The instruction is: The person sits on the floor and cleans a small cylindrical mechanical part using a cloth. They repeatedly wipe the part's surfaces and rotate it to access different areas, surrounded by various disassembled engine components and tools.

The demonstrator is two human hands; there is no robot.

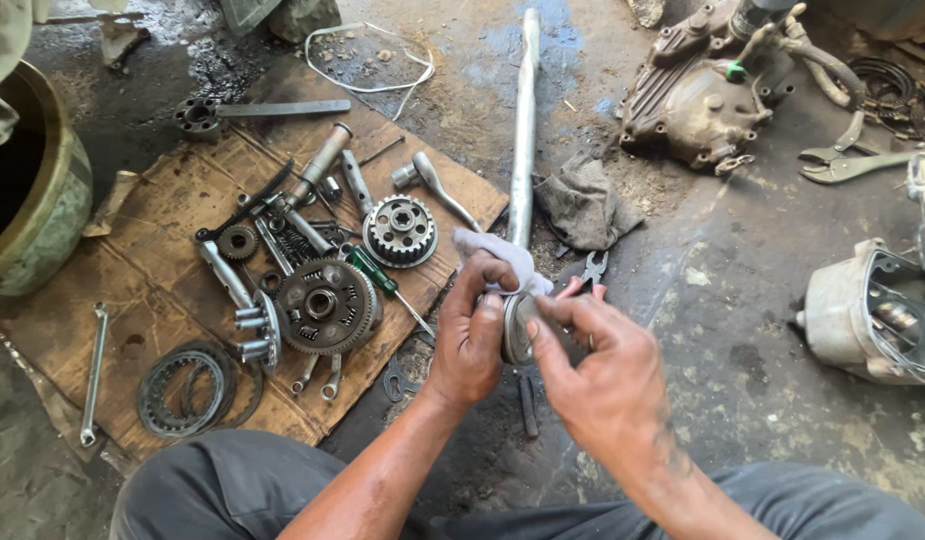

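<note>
My left hand [473, 335] grips a pale cloth [498, 258] pressed against a round grey metal part [518, 325], a piston-like cylinder held between both hands. My right hand [603, 375] holds the same part from the right, fingers curled over its rim. Both hands are greasy and hover above the oily concrete floor, just in front of my knees. Much of the metal part is hidden by my fingers.
A cardboard sheet [183, 240] on the left carries gears [401, 232], a clutch basket [325, 305], friction rings [188, 390], spanners and a green-handled screwdriver [373, 270]. A long metal pipe [524, 130], a grey rag [583, 205], pliers [593, 268], engine casings [698, 95] and a brass pot [43, 190] lie around.
</note>
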